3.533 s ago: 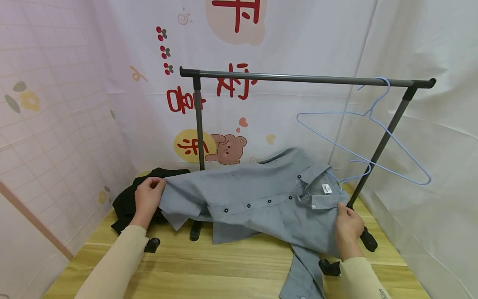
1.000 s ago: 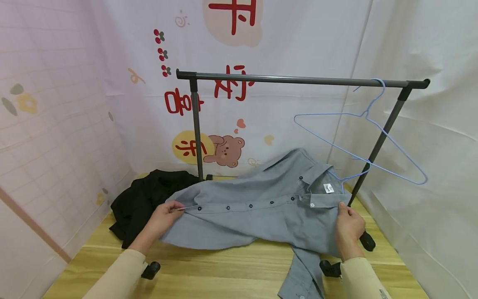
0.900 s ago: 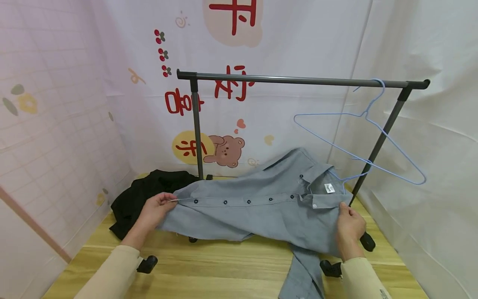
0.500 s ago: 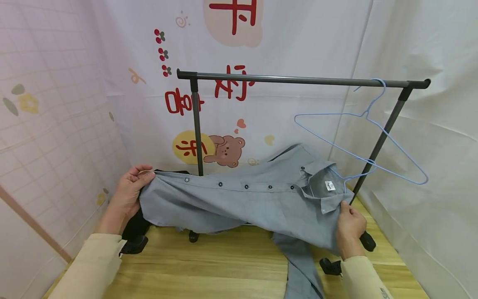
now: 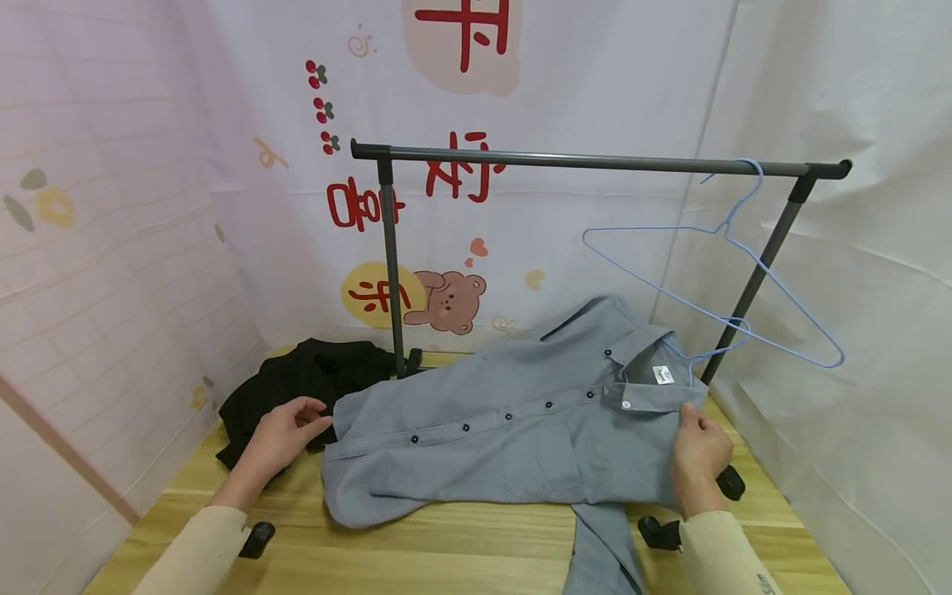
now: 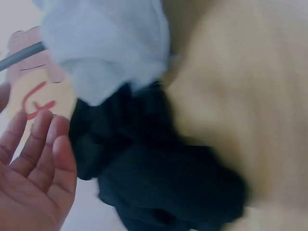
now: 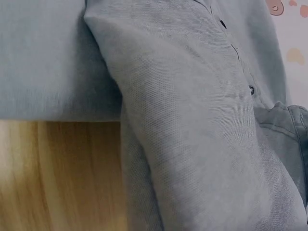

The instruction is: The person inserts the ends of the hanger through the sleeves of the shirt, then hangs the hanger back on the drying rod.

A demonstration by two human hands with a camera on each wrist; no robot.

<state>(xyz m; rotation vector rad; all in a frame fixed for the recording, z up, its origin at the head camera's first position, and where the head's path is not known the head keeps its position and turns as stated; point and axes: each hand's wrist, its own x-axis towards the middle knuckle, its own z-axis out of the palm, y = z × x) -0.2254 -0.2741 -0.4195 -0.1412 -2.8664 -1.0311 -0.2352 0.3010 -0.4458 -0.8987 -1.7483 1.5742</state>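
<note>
A grey-blue button-up shirt [image 5: 476, 438] lies spread on the wooden table, collar to the right and hem to the left. My right hand [image 5: 699, 454] pinches its shoulder just below the collar; the right wrist view shows only the shirt's cloth [image 7: 183, 115] and some table. A blue wire hanger [image 5: 706, 355] sits in the neck opening, its hook sticking out and its lower part hidden inside the shirt. My left hand [image 5: 286, 434] is just left of the hem, holding nothing. Its fingers [image 6: 36, 149] are loosely extended in the left wrist view, apart from the cloth.
A black garment [image 5: 305, 384] lies crumpled at the back left, behind my left hand. Over the table stands a dark metal clothes rack [image 5: 550, 157], with a second blue wire hanger [image 5: 654, 285] hanging at its right end. One shirt sleeve [image 5: 606, 549] trails towards the front edge.
My left hand pulled the hem out to the left and lifted it, then let go. The shirt's front has dropped flatter onto the table. My right hand keeps its grip at the shoulder.
</note>
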